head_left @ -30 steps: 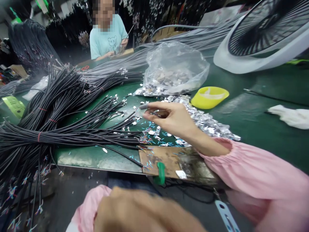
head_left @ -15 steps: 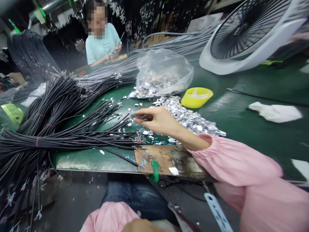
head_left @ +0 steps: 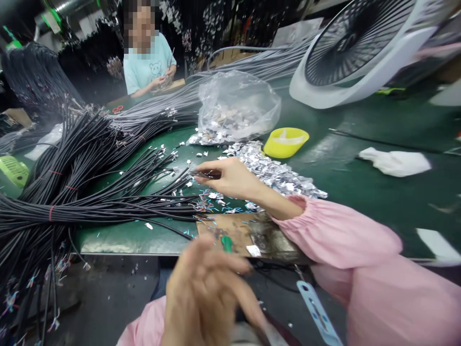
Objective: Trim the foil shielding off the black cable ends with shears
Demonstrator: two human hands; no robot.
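Note:
My right hand (head_left: 230, 178) reaches over the green table (head_left: 360, 192) and pinches the end of a black cable (head_left: 207, 174) between thumb and fingers. The cable end belongs to a loose fan of black cables (head_left: 108, 202) spread to the left. My left hand (head_left: 209, 293) is raised close to the camera, below the table edge, blurred, with its fingers stretched out and nothing seen in it. Both arms wear pink sleeves. A pile of silver foil scraps (head_left: 277, 173) lies just behind my right hand.
A clear plastic bag (head_left: 237, 105) with foil scraps, a yellow dish (head_left: 286, 142) and a white fan (head_left: 360, 53) stand at the back. A white rag (head_left: 396, 162) lies right. A cardboard piece (head_left: 234, 230) sits at the table edge. Another person (head_left: 147, 57) works opposite.
My left hand has risen from the bottom edge into view with its fingers spread. My right hand stays on the cable end, shifted slightly left as the view moved.

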